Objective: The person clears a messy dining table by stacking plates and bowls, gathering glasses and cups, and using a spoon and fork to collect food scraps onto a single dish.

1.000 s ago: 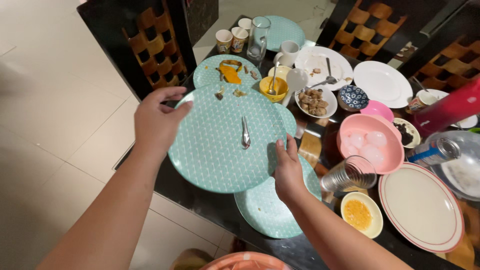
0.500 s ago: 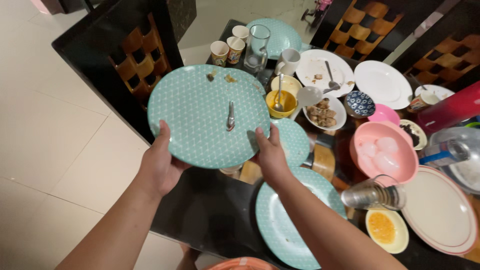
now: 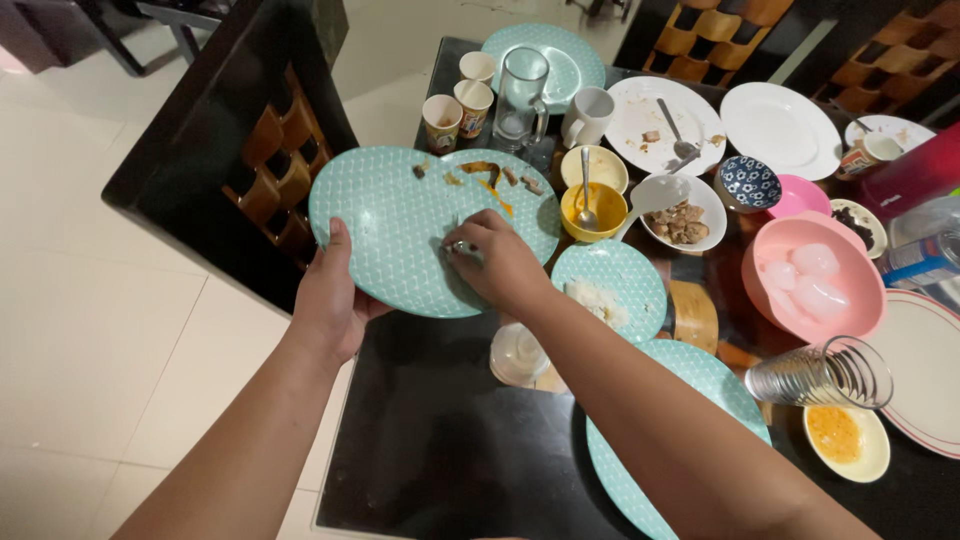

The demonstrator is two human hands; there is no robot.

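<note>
Hands are sharing the work, left hand (image 3: 335, 300) gripping the teal plate (image 3: 400, 230), right hand (image 3: 495, 262) apparently pinching a small spoon (image 3: 462, 246); one-handed, it is risking tipping scraps onto the desk (image 3: 440, 450).

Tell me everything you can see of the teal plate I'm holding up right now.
The teal plate is round and wide, with a fine white zigzag pattern and a glossy, hard look. The left hand grips its near edge and holds it tilted above the dark table. The right hand lies on its face, the fingers pinching a small metal utensil. Its far edge overlaps a matching plate with orange scraps.
</note>
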